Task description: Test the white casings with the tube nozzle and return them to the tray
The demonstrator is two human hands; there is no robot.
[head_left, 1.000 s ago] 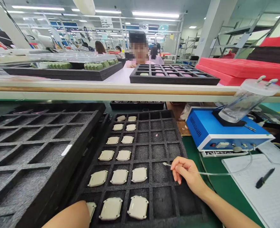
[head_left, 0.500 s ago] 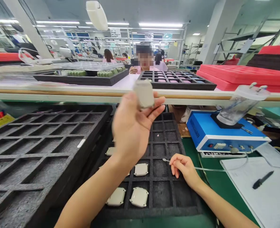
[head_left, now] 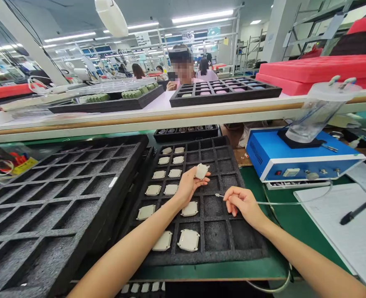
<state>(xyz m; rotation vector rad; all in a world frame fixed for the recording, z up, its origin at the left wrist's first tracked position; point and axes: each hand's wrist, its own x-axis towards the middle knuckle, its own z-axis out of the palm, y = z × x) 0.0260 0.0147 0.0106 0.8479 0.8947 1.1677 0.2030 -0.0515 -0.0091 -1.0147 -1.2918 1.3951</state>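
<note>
Between the thumb and fingers of my left hand is a cream watch-case-shaped part, held above the black foam tray. Similar cream parts lie in the tray's left compartments, one per pocket. My right hand is closed around a thin dispensing tube with a small pale tip, over the tray's right side. From that hand the clear tube runs right toward a blue dispenser box.
Left stands a larger black foam tray. A clear cylinder leans on the blue box; paper and a black pen lie at right. The shelf carries trays and red foam. A person sits opposite.
My left hand has come down and away from me, bringing the cream part from shelf height to just above the tray. My right hand still holds the tube near the same spot.
</note>
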